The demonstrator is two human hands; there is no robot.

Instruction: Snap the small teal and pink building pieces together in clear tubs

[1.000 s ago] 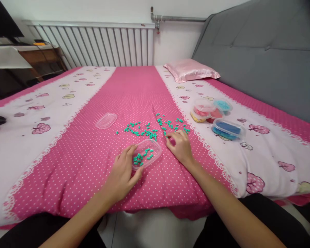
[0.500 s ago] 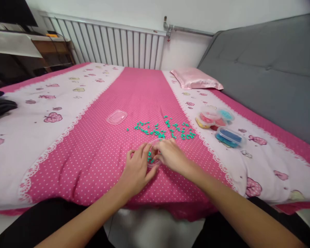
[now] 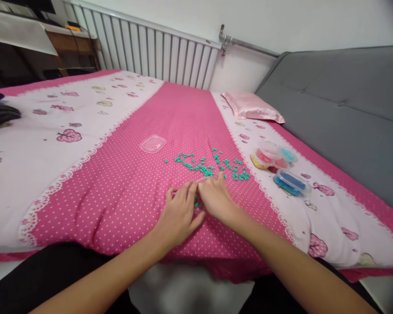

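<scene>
My left hand (image 3: 180, 211) curves around the left side of a small clear plastic container (image 3: 199, 210), thumb at the near side. Inside it lie a few small green pieces (image 3: 197, 202), partly covered by my hands. Over its right side is my right hand (image 3: 216, 198), with fingers curled down toward the inside; the fingertips and anything in them are hidden. Just beyond the container, many loose green pieces (image 3: 203, 168) are scattered on the pink dotted bedsheet (image 3: 124, 192). A clear lid (image 3: 153, 144) lies flat to the far left of them.
To the right are lidded tubs with pink, yellow and light blue contents (image 3: 271, 155) and a blue tub (image 3: 291, 182). A pink pillow (image 3: 252, 107) rests by the grey headboard (image 3: 334, 87). A black glove (image 3: 1, 111) lies at the left edge.
The whole view has tilted slightly. My right hand has turned further over the container, so its fingers are now more hidden. My left hand keeps its place around the container.
</scene>
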